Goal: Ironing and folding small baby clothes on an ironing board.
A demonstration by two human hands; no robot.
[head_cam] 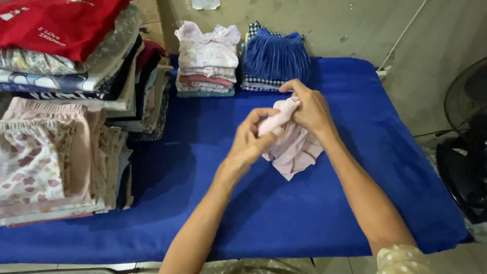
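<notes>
Both hands grip a small pale pink garment [291,144] above the middle of the blue padded table [304,213]; the left hand [251,142] is closed on its lower bunched end, the right hand [309,109] pinches its upper end; behind it sit a stack of pastel folded clothes [207,63] and a blue pleated skirt [276,58] on checked fabric; a tall pile of folded clothes [61,111] fills the left side.

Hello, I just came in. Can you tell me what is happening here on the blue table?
A person holds a small pale pink garment in both hands above the blue padded table. The left hand and the right hand grip its bunched top, and the rest hangs down. Two small folded stacks sit at the far edge, and tall piles of folded clothes stand to the left.
</notes>
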